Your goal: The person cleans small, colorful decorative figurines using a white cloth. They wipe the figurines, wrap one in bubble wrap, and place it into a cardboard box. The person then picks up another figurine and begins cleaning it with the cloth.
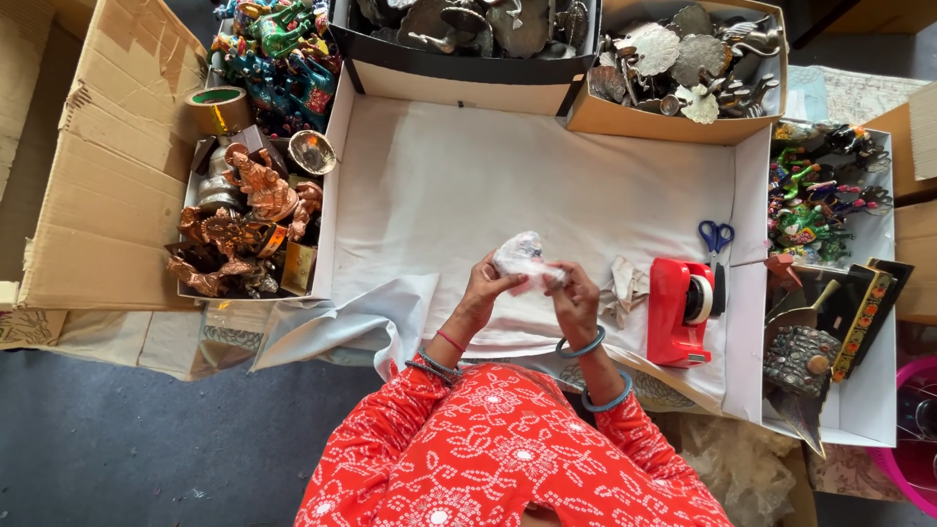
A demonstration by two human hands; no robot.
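White paper (pixel 508 176) covers the floor workspace, ringed by cardboard boxes; grey floor shows at lower left.

Largest first: open cardboard box (pixel 107 146) at far left. Tray of copper-coloured figurines (pixel 244 220) beside it, painted figurines (pixel 278 54) above. 2 boxes of dull metal pieces (pixel 683 59) along the top edge. More painted pieces and ornate boxes at right (pixel 830 205).

Mid-size: red tape dispenser (pixel 681 310) just right of the hands, blue-handled scissors (pixel 715 237) above it, crumpled paper scrap (pixel 625 288) between dispenser and right hand. Roll of tape (pixel 219 107) at upper left.

Smallest: small wrapped bundle (pixel 525 259) in clear film, held above the sheet near its front edge. Left hand (pixel 480 293) curled, fingers closed on the bundle's lower left. Right hand (pixel 576 298) pinches its right side, fingers nearly shut.

Risk, as judged: thin film could tear or slip under the pinch, dropping the item. Dispenser and scrap crowd the right elbow; reaching for tape may knock them.
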